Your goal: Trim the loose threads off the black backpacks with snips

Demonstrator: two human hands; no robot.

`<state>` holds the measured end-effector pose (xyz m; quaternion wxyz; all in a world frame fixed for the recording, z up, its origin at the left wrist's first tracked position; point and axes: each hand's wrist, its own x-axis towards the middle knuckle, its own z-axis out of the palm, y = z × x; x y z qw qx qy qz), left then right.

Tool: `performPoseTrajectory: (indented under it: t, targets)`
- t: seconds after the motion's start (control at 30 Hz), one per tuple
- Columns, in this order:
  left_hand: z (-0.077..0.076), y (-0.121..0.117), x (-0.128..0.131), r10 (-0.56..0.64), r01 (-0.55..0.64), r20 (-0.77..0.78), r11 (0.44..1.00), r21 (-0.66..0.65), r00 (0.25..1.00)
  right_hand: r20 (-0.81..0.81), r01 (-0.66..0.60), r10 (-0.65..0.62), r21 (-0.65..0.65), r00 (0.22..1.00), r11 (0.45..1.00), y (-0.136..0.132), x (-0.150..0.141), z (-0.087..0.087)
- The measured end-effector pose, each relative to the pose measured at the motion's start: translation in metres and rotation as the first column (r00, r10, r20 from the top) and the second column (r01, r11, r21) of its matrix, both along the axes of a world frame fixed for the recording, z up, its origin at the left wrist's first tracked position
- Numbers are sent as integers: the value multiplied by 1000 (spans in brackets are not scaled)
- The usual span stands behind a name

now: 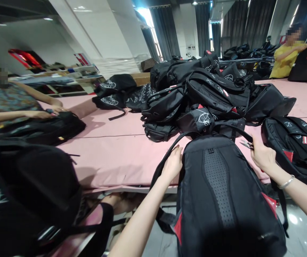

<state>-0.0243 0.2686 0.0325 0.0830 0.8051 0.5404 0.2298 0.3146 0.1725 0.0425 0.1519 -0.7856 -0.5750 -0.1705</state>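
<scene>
Backpack (216, 178), one, left hand (172, 165) touching, scissors (246, 144), one pair, in right hand (263, 155)

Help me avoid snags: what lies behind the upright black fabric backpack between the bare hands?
A heap of black bags, some with white drawings, on a pink-covered table. What the backpack covers is hidden.

Black bags (217, 89) lie heaped on a pink-covered table (116, 157).

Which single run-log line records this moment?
left hand: touching backpack | right hand: holding scissors | back panel: facing camera | black bags: piled on pink table
</scene>
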Motion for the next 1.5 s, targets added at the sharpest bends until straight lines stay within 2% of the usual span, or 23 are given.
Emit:
performPoseTrajectory:
  t: [0.1,0.2,0.3,0.4,0.5,0.63,0.73,0.83,0.9,1.0,1.1,1.17,1.37,1.5]
  targets:
    - [1,24,13,-31,34,52,998,-53,998,-113,-159,171,107,979,982,16,-12,-3]
    - [1,44,37,-116,124,78,985,-119,990,-200,-337,371,187,907,923,39,-26,-9]
    - [1,55,61,-223,239,103,954,-181,969,-281,-448,450,73,848,891,62,-37,-13]
    - [3,55,64,-280,304,132,925,-227,951,-336,-544,500,-47,798,838,77,-39,-17]
    - [3,40,40,-270,307,165,915,-262,948,-357,-588,529,-76,770,805,78,-33,-22]
    - [-5,-5,-4,-217,276,200,898,-344,956,-376,-613,545,-85,750,785,68,-28,-25]
    - [-16,-39,-22,-160,240,227,891,-386,961,-405,-588,509,-94,759,803,56,-44,-22]
    - [-28,-59,-23,-75,168,248,912,-375,966,-465,-547,417,-185,780,816,42,-75,-15]
    - [-36,-66,-18,-19,113,257,928,-356,966,-502,-565,401,-228,766,793,32,-97,-9]
    - [-40,-71,-11,28,62,258,940,-335,966,-547,-646,467,-190,695,739,18,-121,-4]
    - [-40,-76,-10,22,64,260,947,-315,965,-590,-726,519,-175,618,665,9,-133,-1]
    - [-41,-80,-12,15,68,269,953,-296,963,-606,-753,527,-193,596,629,5,-137,1]
    - [-50,-82,-12,68,24,321,961,-276,945,-476,-730,569,-285,670,621,3,-154,8]
    - [-52,-80,-12,86,21,356,958,-286,930,-393,-722,606,-356,692,594,3,-169,15]
